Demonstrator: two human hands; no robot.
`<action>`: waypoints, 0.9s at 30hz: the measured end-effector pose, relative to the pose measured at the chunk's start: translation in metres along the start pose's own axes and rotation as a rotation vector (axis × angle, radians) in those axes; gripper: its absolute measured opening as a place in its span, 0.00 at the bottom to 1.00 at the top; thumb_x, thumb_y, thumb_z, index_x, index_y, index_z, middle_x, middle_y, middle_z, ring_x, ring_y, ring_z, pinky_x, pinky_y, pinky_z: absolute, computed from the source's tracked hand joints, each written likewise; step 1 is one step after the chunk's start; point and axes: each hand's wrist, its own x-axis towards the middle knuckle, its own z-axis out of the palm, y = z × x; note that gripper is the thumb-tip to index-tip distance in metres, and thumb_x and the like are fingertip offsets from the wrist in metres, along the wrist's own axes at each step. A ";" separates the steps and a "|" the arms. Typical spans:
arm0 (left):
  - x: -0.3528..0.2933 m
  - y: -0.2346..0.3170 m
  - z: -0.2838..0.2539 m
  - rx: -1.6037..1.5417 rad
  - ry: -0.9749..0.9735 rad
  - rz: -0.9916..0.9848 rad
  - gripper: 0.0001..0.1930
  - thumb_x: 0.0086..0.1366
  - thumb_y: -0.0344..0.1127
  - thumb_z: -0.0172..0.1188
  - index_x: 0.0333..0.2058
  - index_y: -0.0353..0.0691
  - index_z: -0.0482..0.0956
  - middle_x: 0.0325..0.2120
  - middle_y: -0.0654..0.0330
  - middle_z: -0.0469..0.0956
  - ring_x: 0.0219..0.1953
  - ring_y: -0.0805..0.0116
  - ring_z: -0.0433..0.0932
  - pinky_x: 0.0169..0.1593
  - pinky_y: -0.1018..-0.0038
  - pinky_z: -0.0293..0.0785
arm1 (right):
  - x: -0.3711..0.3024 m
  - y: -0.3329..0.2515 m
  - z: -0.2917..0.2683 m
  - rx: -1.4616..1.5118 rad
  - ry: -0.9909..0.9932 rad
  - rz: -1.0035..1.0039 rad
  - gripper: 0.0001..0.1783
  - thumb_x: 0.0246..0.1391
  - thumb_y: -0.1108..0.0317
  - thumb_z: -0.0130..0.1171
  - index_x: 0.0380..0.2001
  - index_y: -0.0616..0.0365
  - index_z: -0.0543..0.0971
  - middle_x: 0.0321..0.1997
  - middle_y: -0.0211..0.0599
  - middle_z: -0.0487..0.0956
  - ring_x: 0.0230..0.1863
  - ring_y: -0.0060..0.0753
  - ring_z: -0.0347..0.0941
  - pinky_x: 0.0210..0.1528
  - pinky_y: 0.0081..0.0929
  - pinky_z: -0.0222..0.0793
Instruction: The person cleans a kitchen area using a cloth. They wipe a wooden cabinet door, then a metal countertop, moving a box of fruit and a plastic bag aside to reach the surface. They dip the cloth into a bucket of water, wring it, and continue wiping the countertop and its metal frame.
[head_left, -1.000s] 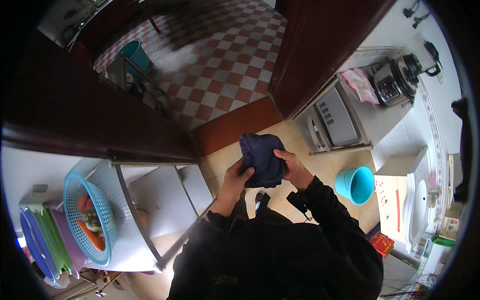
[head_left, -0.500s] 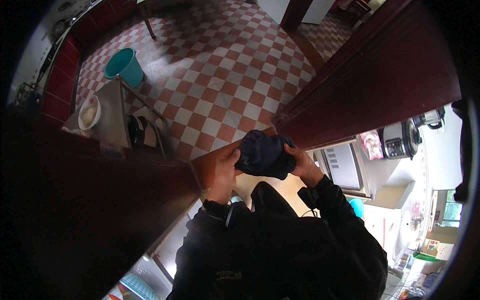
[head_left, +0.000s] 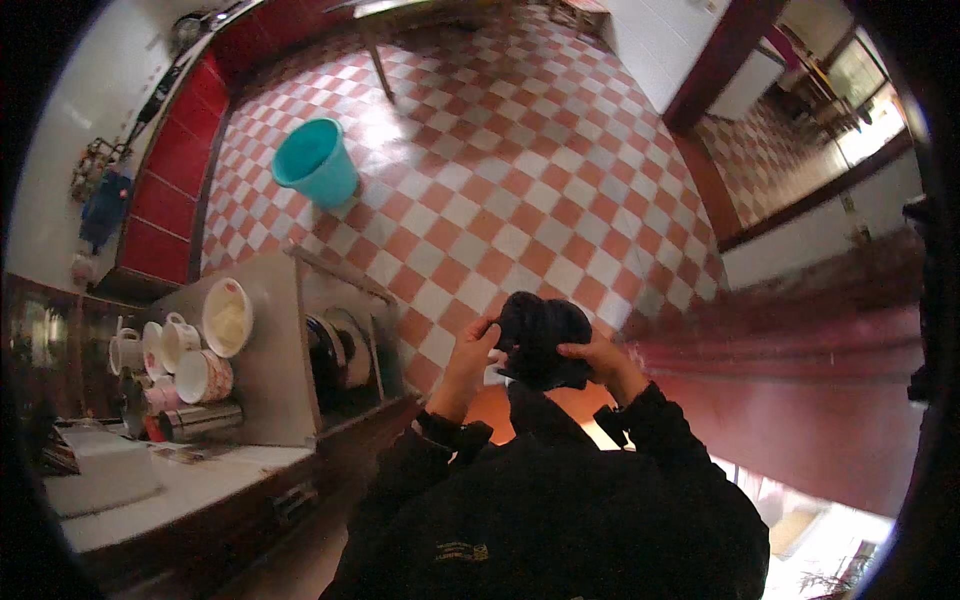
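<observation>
Between my two hands, in front of my body, is a dark, bunched-up piece of cloth [head_left: 545,335]. It looks soft and folded; its exact kind is hard to make out. My left hand [head_left: 472,358] pinches its left side, thumb on top. On the right side, my right hand [head_left: 606,361] grips the cloth with its thumb over the near face. Below the cloth are the orange-brown floor strip of the doorway and part of a light shoe.
A teal bucket [head_left: 318,165] stands on the red-and-white checked floor [head_left: 500,190]. At left is a metal cabinet [head_left: 275,345] bearing a white bowl [head_left: 228,316] and several cups. A dark red door [head_left: 770,400] is close on my right. A table [head_left: 400,8] stands at the far side.
I have moved forward through the doorway, and the bucket and cabinet now appear nearer and more fully. Both hands still hold the dark cloth, which looks more bunched.
</observation>
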 end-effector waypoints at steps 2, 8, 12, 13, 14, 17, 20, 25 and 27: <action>0.035 0.028 0.000 0.080 0.136 -0.018 0.17 0.69 0.36 0.56 0.54 0.40 0.74 0.42 0.63 0.79 0.39 0.71 0.78 0.45 0.71 0.74 | 0.041 -0.036 0.000 -0.005 0.000 0.040 0.42 0.46 0.72 0.70 0.64 0.57 0.63 0.60 0.45 0.72 0.59 0.47 0.71 0.61 0.45 0.69; 0.105 0.062 -0.041 -0.029 0.334 -0.075 0.16 0.70 0.34 0.53 0.54 0.41 0.74 0.42 0.62 0.80 0.38 0.70 0.78 0.44 0.70 0.74 | 0.159 -0.102 0.015 0.001 -0.113 0.145 0.34 0.50 0.76 0.65 0.61 0.58 0.66 0.52 0.47 0.77 0.49 0.45 0.78 0.46 0.44 0.80; 0.159 0.081 -0.078 -0.128 0.471 -0.044 0.19 0.69 0.41 0.54 0.56 0.45 0.70 0.45 0.63 0.75 0.40 0.71 0.75 0.38 0.73 0.72 | 0.245 -0.123 0.045 -0.057 -0.068 0.184 0.34 0.49 0.76 0.66 0.60 0.59 0.67 0.52 0.45 0.77 0.51 0.45 0.77 0.51 0.45 0.77; 0.175 0.089 -0.086 -0.144 0.455 -0.057 0.24 0.69 0.48 0.55 0.59 0.46 0.67 0.47 0.63 0.73 0.41 0.70 0.73 0.37 0.71 0.72 | 0.268 -0.130 0.055 -0.050 -0.149 0.084 0.35 0.49 0.77 0.66 0.61 0.60 0.66 0.55 0.44 0.75 0.54 0.44 0.75 0.54 0.44 0.75; 0.191 0.098 -0.091 -0.219 0.394 -0.052 0.28 0.66 0.53 0.56 0.60 0.45 0.66 0.48 0.63 0.73 0.42 0.68 0.74 0.39 0.70 0.72 | 0.292 -0.138 0.065 -0.065 -0.173 0.085 0.35 0.49 0.76 0.66 0.61 0.59 0.66 0.55 0.42 0.76 0.53 0.43 0.75 0.53 0.42 0.76; 0.241 0.141 -0.112 -0.329 0.234 -0.076 0.38 0.62 0.64 0.59 0.60 0.42 0.66 0.49 0.61 0.75 0.44 0.64 0.76 0.44 0.68 0.74 | 0.365 -0.163 0.101 -0.087 -0.225 0.113 0.38 0.49 0.75 0.66 0.63 0.55 0.64 0.57 0.38 0.74 0.54 0.40 0.74 0.51 0.38 0.76; 0.281 0.187 -0.141 -0.259 0.126 -0.026 0.38 0.60 0.64 0.61 0.57 0.37 0.69 0.45 0.58 0.78 0.43 0.64 0.78 0.46 0.69 0.75 | 0.431 -0.197 0.129 -0.202 -0.048 0.264 0.40 0.48 0.75 0.67 0.64 0.53 0.62 0.59 0.40 0.72 0.56 0.42 0.73 0.53 0.40 0.76; 0.334 0.244 -0.193 -0.163 0.356 0.133 0.29 0.62 0.51 0.66 0.52 0.35 0.73 0.40 0.59 0.79 0.40 0.66 0.79 0.44 0.70 0.76 | 0.518 -0.238 0.174 -0.053 -0.180 0.196 0.38 0.50 0.73 0.66 0.63 0.50 0.62 0.59 0.41 0.71 0.56 0.44 0.73 0.53 0.41 0.77; 0.348 0.266 -0.211 -0.154 0.463 0.121 0.22 0.63 0.44 0.65 0.51 0.37 0.75 0.40 0.60 0.80 0.40 0.67 0.79 0.45 0.70 0.75 | 0.552 -0.247 0.191 0.012 -0.265 0.205 0.37 0.50 0.73 0.66 0.63 0.49 0.63 0.59 0.41 0.71 0.56 0.44 0.73 0.53 0.42 0.77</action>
